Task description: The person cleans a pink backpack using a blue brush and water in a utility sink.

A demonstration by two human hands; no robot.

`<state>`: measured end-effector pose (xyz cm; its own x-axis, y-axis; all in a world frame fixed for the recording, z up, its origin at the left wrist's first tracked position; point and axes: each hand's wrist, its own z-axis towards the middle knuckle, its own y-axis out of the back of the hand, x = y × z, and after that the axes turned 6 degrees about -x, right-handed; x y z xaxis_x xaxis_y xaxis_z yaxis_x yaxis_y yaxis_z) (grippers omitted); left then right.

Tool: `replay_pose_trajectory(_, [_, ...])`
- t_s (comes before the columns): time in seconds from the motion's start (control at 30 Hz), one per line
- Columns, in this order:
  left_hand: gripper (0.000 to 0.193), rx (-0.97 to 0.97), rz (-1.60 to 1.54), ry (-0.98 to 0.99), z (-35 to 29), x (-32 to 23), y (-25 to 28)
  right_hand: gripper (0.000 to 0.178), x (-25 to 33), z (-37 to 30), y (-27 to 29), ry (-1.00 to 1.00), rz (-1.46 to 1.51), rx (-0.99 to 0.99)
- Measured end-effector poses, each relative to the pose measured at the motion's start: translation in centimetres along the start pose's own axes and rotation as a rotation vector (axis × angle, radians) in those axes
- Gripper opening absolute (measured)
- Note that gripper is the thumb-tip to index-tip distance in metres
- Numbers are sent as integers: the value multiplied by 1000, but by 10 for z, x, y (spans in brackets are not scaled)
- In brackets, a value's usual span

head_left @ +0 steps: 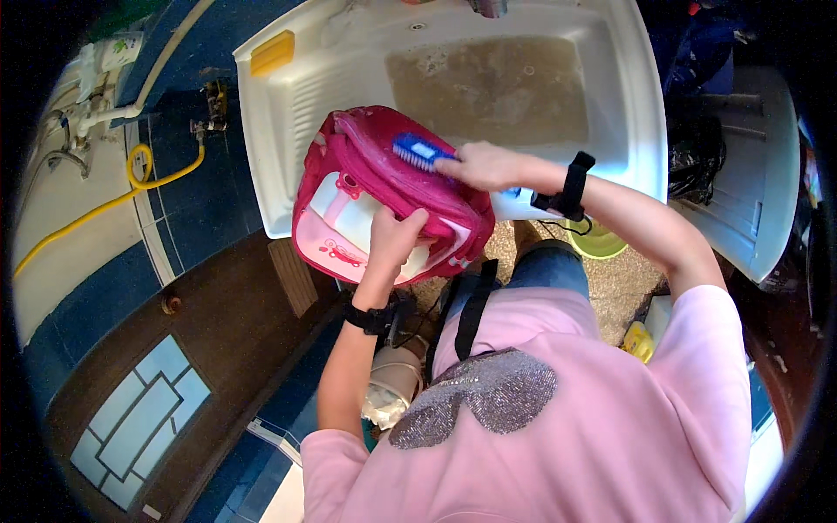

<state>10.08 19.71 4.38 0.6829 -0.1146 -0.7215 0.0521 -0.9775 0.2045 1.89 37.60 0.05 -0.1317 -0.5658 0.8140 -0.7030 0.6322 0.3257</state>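
A wet magenta and pale pink backpack [327, 202] rests tilted on the near left edge of a white sink [336, 61]. My left hand [394, 237] is closed on the backpack at its front, gripping the magenta fabric beside the white and pink panel. Over the bag's upper side, my right hand [486, 166] holds a blue scrub brush [417, 150]. The brush's pale bristles are against or just over the magenta fabric; I cannot tell which. Traces of suds show on the fabric near it.
Cloudy brown water [488, 87] lies in the sink's basin, below a metal tap [488, 7]. A yellow bar [272, 54] sits at the sink's far left corner. A yellow hose [139, 179] runs along the left wall. Below the sink stands a green basin [597, 240].
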Motion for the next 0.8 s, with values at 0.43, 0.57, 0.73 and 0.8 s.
replay_pose_trajectory(0.43, [25, -70, -574, -150, 12, -3, 22, 22, -195, 48, 92, -166, -685, -336])
replay_pose_trajectory(0.57, [26, -135, -628, -138, 32, 5, 18, 24, -152, 64, 62, -166, -597, -135])
replay_pose_trajectory(0.73, [33, -137, -552, -88, 30, -1, 6, 33, -46, -19, 53, 202, -44, -295])
replay_pose_trajectory(0.8, [38, -120, -508, -45, 32, 2, 10, 41, 0, -66, 59, 263, -7, -278])
